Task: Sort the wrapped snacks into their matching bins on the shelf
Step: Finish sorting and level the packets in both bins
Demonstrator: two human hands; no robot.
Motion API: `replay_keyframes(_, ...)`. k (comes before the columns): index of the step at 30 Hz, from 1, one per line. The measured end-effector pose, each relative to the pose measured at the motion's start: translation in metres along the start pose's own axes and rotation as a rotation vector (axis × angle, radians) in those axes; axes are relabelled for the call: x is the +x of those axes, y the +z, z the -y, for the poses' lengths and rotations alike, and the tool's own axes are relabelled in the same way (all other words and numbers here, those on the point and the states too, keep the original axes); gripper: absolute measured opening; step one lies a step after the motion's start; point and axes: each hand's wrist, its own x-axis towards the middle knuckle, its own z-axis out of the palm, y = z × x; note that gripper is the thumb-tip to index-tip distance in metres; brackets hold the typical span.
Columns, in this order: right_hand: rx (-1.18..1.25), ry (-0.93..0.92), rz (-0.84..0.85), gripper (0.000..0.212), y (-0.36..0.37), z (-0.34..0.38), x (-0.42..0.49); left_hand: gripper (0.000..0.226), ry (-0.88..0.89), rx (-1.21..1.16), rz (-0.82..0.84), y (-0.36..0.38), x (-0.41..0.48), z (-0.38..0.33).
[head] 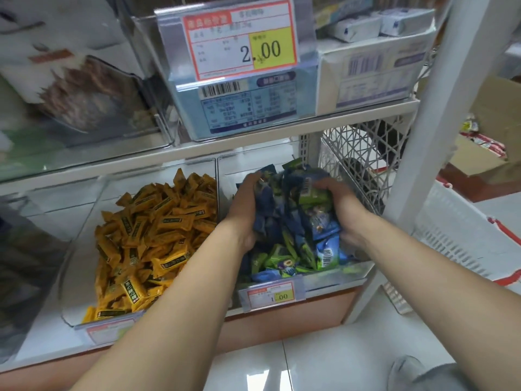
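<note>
Blue and green snacks (293, 213) are bunched between both hands over the right bin (338, 275) on the lower shelf (42, 337). We note the left hand (244, 204) curled round the left side of the bunch and the right hand (339, 201) curled round the right side, fingers closed on the wrappers, neither hand free. Loose packets (284, 263) of the same two colours lie in that bin beneath the bunch, behind its price tag (272, 296). The neighbouring bin (81, 249) to the left holds only yellow snacks (152, 235), kept apart by a clear dividing wall. We judge the step in hand to be handling a double handful at the right bin; whether it is being lifted out or set down, we cannot tell. Blue and green sit mixed together, so further separation may be due. The next move, in our judgement, calls for keeping the bunch within the bin walls and easing the grip evenly on both sides, so that no packet slides over the divider into the yellow side or over the low front lip.
</note>
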Motion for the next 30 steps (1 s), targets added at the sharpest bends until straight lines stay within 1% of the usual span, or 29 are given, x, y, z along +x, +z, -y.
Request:
replay_keyframes(2,0.027,-0.008,0.040,0.030,0.001,0.004,0.000,0.042,0.026,-0.027,0.011,-0.002,-0.006,-0.009)
replay_keyframes(4,-0.008,-0.017,0.039,0.033,0.002,0.006,0.000,0.037,0.042,0.012,-0.003,-0.003,-0.012,-0.018)
replay_keyframes(6,-0.121,-0.021,0.021,0.034,0.003,0.008,-0.002,0.034,0.070,0.111,-0.029,-0.003,-0.017,-0.027)
replay_keyframes(7,-0.206,-0.022,0.010,0.038,0.003,0.008,-0.005,0.032,0.092,0.186,-0.033,-0.001,-0.020,-0.031)
replay_keyframes(8,-0.299,-0.029,-0.005,0.043,0.003,0.009,-0.009,0.030,0.124,0.291,-0.041,-0.001,-0.022,-0.034)
replay_keyframes(9,-0.389,-0.055,-0.031,0.047,0.003,0.010,-0.013,0.030,0.169,0.443,-0.054,-0.001,-0.025,-0.037)
replay_keyframes(10,-0.479,-0.099,-0.070,0.045,0.003,0.011,-0.016,0.031,0.234,0.631,-0.076,-0.002,-0.028,-0.039)
replay_keyframes(11,-0.577,-0.164,-0.120,0.039,0.003,0.011,-0.018,0.032,0.325,0.808,-0.095,-0.005,-0.031,-0.038)
replay_keyframes(12,-0.663,-0.231,-0.165,0.030,0.003,0.010,-0.019,0.028,0.418,0.947,-0.109,-0.009,-0.036,-0.037)
replay_keyframes(14,-0.784,-0.340,-0.216,0.010,0.001,0.006,-0.015,0.016,0.526,1.124,-0.133,-0.017,-0.047,-0.028)
replay_keyframes(15,-0.821,-0.374,-0.206,0.012,0.001,0.004,-0.012,0.017,0.575,1.192,-0.148,-0.020,-0.052,-0.020)
replay_keyframes(16,-0.841,-0.387,-0.171,0.021,0.000,0.001,-0.008,0.019,0.646,1.264,-0.161,-0.023,-0.058,-0.011)
replay_keyframes(18,-0.908,-0.362,-0.087,0.037,0.000,-0.003,0.000,0.025,0.812,1.420,-0.209,-0.029,-0.067,0.004)
replay_keyframes(19,-0.991,-0.341,-0.067,0.042,0.001,-0.004,0.005,0.030,0.865,1.486,-0.255,-0.033,-0.069,0.008)
replay_keyframes(20,-1.108,-0.311,-0.069,0.043,0.001,-0.004,0.010,0.037,0.874,1.517,-0.302,-0.039,-0.070,0.009)
replay_keyframes(21,-1.207,-0.279,-0.077,0.043,0.001,-0.005,0.015,0.043,0.839,1.518,-0.336,-0.044,-0.071,0.008)
replay_keyframes(23,-1.318,-0.247,-0.076,0.039,0.000,-0.005,0.022,0.052,0.719,1.480,-0.342,-0.056,-0.069,0.007)
replay_keyframes(25,-1.364,-0.274,-0.079,0.029,0.002,-0.006,0.025,0.055,0.672,1.475,-0.301,-0.063,-0.067,0.006)
replay_keyframes(27,-1.397,-0.309,-0.104,0.012,0.006,-0.004,0.023,0.055,0.675,1.463,-0.266,-0.067,-0.066,0.005)
replay_keyframes(29,-1.371,-0.357,-0.138,0.017,0.012,0.000,0.019,0.053,0.672,1.445,-0.243,-0.069,-0.067,0.002)
replay_keyframes(30,-1.317,-0.386,-0.159,0.017,0.015,0.005,0.014,0.051,0.686,1.438,-0.241,-0.069,-0.067,0.001)
